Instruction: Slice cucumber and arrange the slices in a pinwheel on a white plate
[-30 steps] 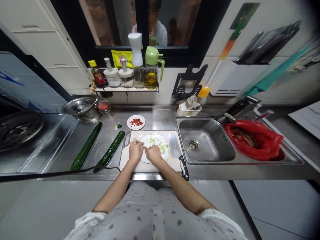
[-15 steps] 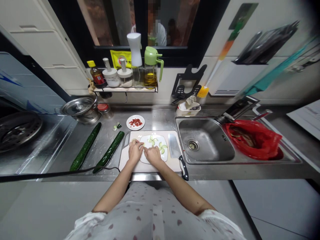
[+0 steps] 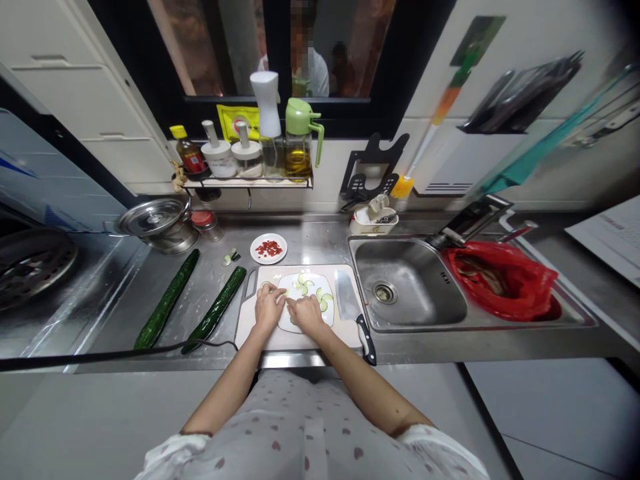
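Note:
A white square plate (image 3: 313, 325) rests on a light cutting board (image 3: 273, 339). Thin cucumber slices (image 3: 324, 301) with pale flesh and green rims lie on it in curved, pinwheel-like groups. At the plate's left side, my left hand (image 3: 269, 310) bends its fingers round a cucumber slice, its thumb and forefinger close together. Close beside it on the plate is my right hand (image 3: 307, 313), fingers curled with their tips towards the left hand; what they pinch is hidden. More slices show partly behind my left hand. A kitchen knife (image 3: 346, 297) lies flat on the board's right side.
Left of the board are two whole cucumbers (image 3: 167, 300). Behind it stand a small plate of chopped red pepper (image 3: 269, 249) and cucumber ends (image 3: 230, 257). The sink (image 3: 415, 280) is on the right, with a red plastic bag (image 3: 505, 283). A black cable (image 3: 100, 359) crosses at left.
The view has tilted and shifted slightly. Both hands stay at the plate's left side with their fingertips close together, and only small finger movement shows. The knife and plate rest in place.

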